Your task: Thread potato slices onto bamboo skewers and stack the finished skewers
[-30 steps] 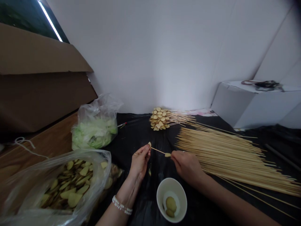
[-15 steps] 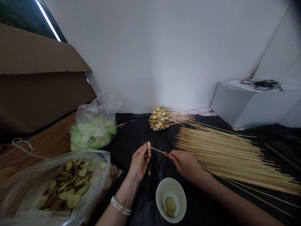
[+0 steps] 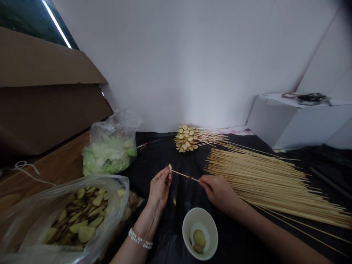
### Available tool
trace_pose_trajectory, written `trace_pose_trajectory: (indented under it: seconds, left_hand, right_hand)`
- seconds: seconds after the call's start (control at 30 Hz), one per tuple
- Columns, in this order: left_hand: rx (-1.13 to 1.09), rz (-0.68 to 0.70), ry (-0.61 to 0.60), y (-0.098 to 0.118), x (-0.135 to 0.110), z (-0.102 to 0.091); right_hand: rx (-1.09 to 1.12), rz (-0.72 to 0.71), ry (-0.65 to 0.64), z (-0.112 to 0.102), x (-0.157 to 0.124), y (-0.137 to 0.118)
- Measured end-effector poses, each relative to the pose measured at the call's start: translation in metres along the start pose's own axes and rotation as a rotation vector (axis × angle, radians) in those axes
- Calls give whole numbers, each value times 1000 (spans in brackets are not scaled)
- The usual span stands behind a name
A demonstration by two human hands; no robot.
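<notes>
My left hand (image 3: 160,186), with a beaded bracelet at the wrist, pinches a pale potato slice (image 3: 170,168) at the far end of a thin bamboo skewer (image 3: 180,173). A second potato slice (image 3: 189,177), seen edge-on, sits partway along that skewer. My right hand (image 3: 217,189) is closed round the skewer's other end, a short way from this second slice. Below the hands stands a white bowl (image 3: 213,242) with a few potato slices (image 3: 199,239) in it. A small slice piece (image 3: 174,201) lies on the black sheet beside my left hand.
On the right lies a broad pile of bamboo skewers (image 3: 269,183). Finished potato skewers (image 3: 186,138) are stacked by the wall. At left are an open plastic bag (image 3: 125,187) of potato slices, a bag of green vegetables (image 3: 110,154) and a cardboard box (image 3: 49,117). A white box (image 3: 291,124) stands right.
My left hand has shifted slightly left with the slice and skewer tip. The second slice is now apart from my right hand's fingers, with bare skewer showing between.
</notes>
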State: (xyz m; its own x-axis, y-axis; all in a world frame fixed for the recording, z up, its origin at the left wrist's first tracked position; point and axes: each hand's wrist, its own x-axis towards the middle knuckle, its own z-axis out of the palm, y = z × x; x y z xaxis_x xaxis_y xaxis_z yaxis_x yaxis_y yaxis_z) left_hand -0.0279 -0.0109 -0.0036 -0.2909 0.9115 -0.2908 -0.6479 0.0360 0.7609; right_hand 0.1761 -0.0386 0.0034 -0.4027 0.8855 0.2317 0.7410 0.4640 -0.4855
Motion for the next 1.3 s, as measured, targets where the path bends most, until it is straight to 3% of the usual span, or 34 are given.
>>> trace_pose_trajectory:
  seconds: [0.13,0.33,0.63,0.9,1.17,1.3]
  left_hand:
    - [11,-5,-3,-1,0,0]
    - [31,1,-25,0,-1,0]
    - [42,-12,-21,-3,-2,1]
    - [46,-26,-28,-4,-1,-1]
    - [38,-44,-44,-6,-1,-2]
    - [45,-53,-56,-7,-1,-2]
  right_hand:
    - [-62,-3,10,5,-2,0]
    - [-10,27,-80,3,0,-2]
    - [-87,12,35,1,-2,-2]
    - [-147,65,-81,1,-2,-8]
    - [-189,0,43,3,-3,-3]
    - [-207,10,30,2,-4,-5]
